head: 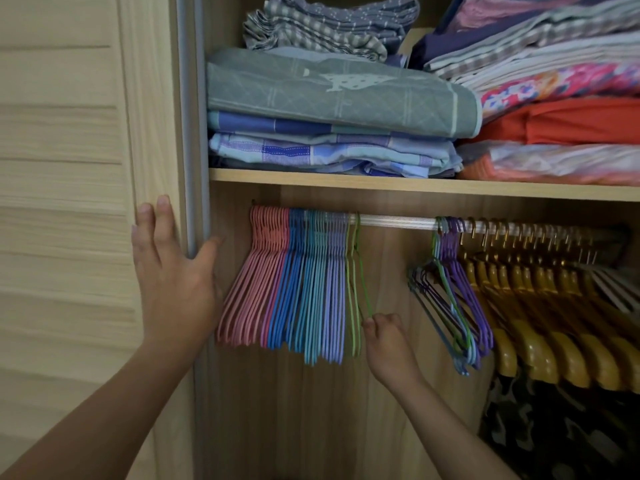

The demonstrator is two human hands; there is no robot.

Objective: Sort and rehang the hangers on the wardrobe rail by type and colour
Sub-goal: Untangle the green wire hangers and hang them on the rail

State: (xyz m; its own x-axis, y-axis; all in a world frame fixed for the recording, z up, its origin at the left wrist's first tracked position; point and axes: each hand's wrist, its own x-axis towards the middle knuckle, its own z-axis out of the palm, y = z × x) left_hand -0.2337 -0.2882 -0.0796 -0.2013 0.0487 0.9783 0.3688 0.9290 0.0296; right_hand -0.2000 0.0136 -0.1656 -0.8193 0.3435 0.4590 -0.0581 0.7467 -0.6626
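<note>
A wooden wardrobe stands open, its shelf (pixel 381 183) stacked with folded bedding (pixel 332 102), and just below the shelf runs the rail (pixel 394 221) that carries the hangers. At the rail's left end hangs a tight, ordered run: pink hangers (pixel 249 278) first, then blue hangers (pixel 289 282), then paler blue and lilac ones, with a green hanger (pixel 356 271) last in line. A bare stretch of rail separates these from a tangled bunch of mixed hangers (pixel 450 289) in purple, green and blue, which in turn presses against the wooden hangers (pixel 540 327) filling the right end.

The left hand (pixel 173 271) lies flat on the edge of the wardrobe door (pixel 69 202), fingers straight and spread with the thumb hooked round the frame, probably to steady the body or keep the door back. The right hand (pixel 388 341) pinches the lower part of the green hanger, fingers curled on the thin wire, seemingly to press it up against the sorted group. Judging by the gap, the sorted colours are being packed leftward while the tangle awaits sorting.
</note>
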